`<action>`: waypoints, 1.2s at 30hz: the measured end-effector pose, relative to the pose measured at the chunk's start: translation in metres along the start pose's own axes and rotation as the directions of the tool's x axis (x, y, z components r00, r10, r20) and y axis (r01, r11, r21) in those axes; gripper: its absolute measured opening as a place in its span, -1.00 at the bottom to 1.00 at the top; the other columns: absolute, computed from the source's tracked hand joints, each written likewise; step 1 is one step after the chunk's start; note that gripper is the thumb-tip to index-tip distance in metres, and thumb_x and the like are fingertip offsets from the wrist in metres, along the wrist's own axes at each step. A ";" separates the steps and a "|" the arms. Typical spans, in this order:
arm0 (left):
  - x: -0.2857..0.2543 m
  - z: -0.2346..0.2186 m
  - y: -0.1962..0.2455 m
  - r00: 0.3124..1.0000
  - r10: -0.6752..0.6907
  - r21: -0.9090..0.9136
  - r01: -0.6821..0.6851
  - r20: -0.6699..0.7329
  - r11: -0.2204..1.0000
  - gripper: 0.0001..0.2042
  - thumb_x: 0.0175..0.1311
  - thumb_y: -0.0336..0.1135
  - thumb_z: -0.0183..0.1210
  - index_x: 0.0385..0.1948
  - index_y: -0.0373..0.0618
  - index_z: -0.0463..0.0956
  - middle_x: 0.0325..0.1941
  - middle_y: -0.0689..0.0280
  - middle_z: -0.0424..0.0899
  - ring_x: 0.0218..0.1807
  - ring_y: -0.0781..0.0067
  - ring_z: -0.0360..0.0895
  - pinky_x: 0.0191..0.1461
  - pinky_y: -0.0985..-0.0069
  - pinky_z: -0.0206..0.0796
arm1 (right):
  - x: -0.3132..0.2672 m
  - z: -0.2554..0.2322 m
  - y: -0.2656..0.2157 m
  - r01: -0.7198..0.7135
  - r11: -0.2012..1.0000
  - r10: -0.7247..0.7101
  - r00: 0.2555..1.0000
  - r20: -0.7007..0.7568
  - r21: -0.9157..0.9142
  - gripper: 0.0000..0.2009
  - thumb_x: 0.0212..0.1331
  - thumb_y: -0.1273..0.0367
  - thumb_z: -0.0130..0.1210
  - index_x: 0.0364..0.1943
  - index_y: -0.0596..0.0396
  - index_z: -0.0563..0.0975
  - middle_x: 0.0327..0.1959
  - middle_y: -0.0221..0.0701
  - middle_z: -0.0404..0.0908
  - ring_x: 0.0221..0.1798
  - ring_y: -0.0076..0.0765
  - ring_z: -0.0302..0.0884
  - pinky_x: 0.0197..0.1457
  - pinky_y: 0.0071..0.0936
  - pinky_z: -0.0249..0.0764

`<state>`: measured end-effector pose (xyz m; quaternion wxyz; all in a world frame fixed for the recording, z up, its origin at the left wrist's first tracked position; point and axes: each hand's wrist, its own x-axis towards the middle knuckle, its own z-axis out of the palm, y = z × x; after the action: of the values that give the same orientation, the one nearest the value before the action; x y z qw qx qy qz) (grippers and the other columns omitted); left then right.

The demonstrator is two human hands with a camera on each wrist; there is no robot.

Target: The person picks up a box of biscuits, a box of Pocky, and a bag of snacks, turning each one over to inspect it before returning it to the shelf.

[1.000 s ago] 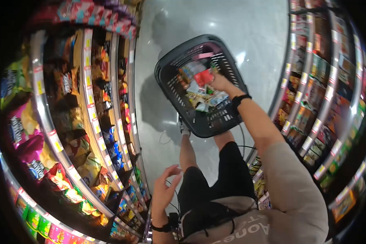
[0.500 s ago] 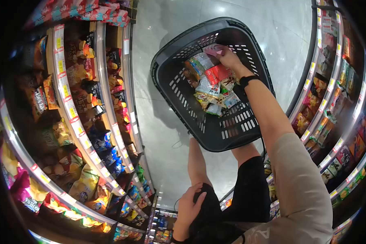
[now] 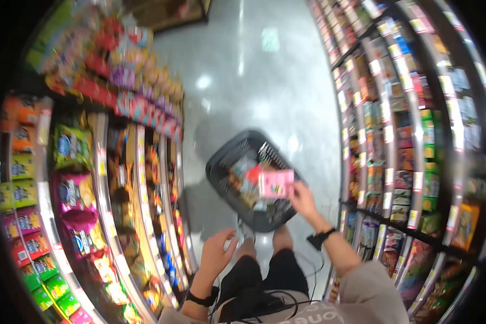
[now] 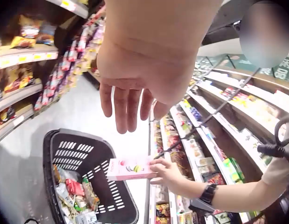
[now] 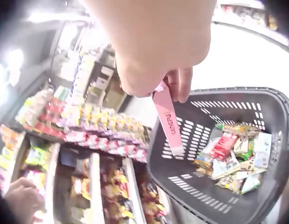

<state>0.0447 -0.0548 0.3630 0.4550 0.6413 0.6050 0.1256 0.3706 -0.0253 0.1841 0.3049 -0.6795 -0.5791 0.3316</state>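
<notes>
A thin pink box (image 3: 276, 183) is pinched by its edge in my right hand (image 3: 303, 200), above the dark basket. In the right wrist view the box (image 5: 168, 122) hangs narrow side on from the right hand (image 5: 158, 60), beside the basket's interior. The black basket (image 4: 121, 200) holds several packets, among them a red packet (image 5: 224, 146). My left hand (image 3: 216, 252) is raised beside the legs, holding nothing; in the left wrist view its fingers hang loosely extended (image 4: 128, 105).
Snack shelves (image 3: 105, 200) line the left side, with pink and red packs (image 3: 140, 108) at their far end. More stocked shelves (image 3: 386, 162) run along the right. Grey floor (image 3: 254, 81) lies between them. Cables hang near the legs.
The right hand has lifted the pink box up out of the basket and drawn it back. The left hand has come off the thigh. The basket appears farther from the head.
</notes>
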 end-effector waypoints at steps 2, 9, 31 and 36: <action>0.008 -0.010 0.031 0.990 0.129 0.023 -0.130 0.052 0.991 -0.70 0.28 -0.25 0.26 0.00 -0.14 0.59 -0.13 0.12 0.72 -0.12 0.10 0.68 0.02 0.27 0.46 | -0.038 -0.045 -0.043 -0.029 0.996 0.034 0.998 -0.060 0.079 -0.78 0.20 0.39 0.16 -0.08 0.05 0.63 -0.30 -0.20 0.58 -0.28 -0.06 0.58 -0.20 -0.24 0.51; 0.024 0.016 0.157 0.652 0.700 -0.072 -0.714 0.291 0.696 -0.46 0.14 -0.21 0.38 0.15 -0.22 0.47 0.11 0.06 0.59 0.16 -0.01 0.52 0.23 0.23 0.36 | -0.205 -0.191 -0.179 -0.082 0.993 0.100 0.967 -0.233 0.084 -0.55 0.34 0.37 0.08 0.33 -0.05 0.46 -0.13 -0.24 0.59 -0.15 -0.28 0.60 -0.08 -0.39 0.60; -0.306 0.216 0.357 -0.060 0.493 -0.482 -0.345 0.868 0.805 -0.63 0.29 -0.37 0.30 0.09 -0.23 0.45 -0.08 0.25 0.66 -0.02 0.48 0.59 0.11 0.48 0.41 | -0.681 -0.251 -0.225 0.327 0.743 0.439 0.421 -0.794 0.584 -0.58 0.44 0.46 0.03 0.34 0.24 0.36 0.02 -0.26 0.61 -0.03 -0.41 0.61 0.01 -0.41 0.58; -0.313 0.218 0.378 -0.160 0.400 -0.421 -0.129 0.902 0.898 -0.61 0.40 -0.43 0.17 0.19 -0.23 0.28 -0.02 0.19 0.66 0.06 0.46 0.60 0.15 0.48 0.42 | -0.668 -0.250 -0.241 0.489 0.731 0.337 0.347 -0.875 0.475 -0.50 0.43 0.48 0.04 0.41 0.25 0.24 0.10 -0.24 0.56 -0.02 -0.39 0.61 0.01 -0.42 0.57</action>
<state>0.3762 -0.3723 0.6419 0.7687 0.5861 -0.0895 -0.2400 0.3577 -0.6587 0.5906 0.8177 -0.5483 -0.1674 0.0518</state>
